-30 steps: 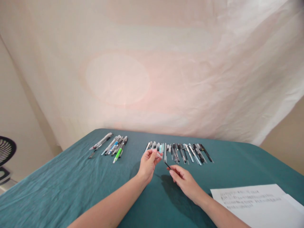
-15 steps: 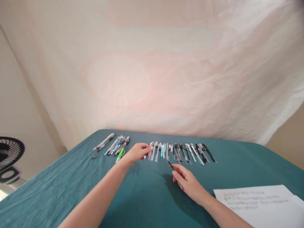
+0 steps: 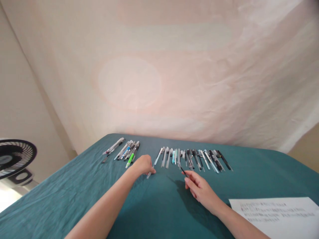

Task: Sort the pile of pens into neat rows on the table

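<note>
My left hand (image 3: pixel 145 165) is closed, with its fingers low over the cloth. From under its fingertips sticks a pale, clear pen end (image 3: pixel 149 175). A white and light blue pen (image 3: pixel 158 156) slants just beyond these fingers; whether both ends are one pen I cannot tell. My right hand (image 3: pixel 196 186) pinches a thin dark pen (image 3: pixel 183 170), its tip pointing up and left, above the cloth. Past that tip runs a row of pens (image 3: pixel 178 157), clear and pale ones on the left, black ones (image 3: pixel 224 160) on the right.
Left of my left hand lies a group of pens, among them a bright green one (image 3: pixel 130 160), with another small bunch (image 3: pixel 114 146) farther left. Printed paper (image 3: pixel 276 215) lies at the right front. A black fan (image 3: pixel 15 159) stands beyond the green-blue cloth's (image 3: pixel 74 196) left edge.
My left hand has come down and nearer from the left end of the row, and a clear pen end now shows below its fingers. The right hand still holds the dark pen. The view has shifted slightly.
</note>
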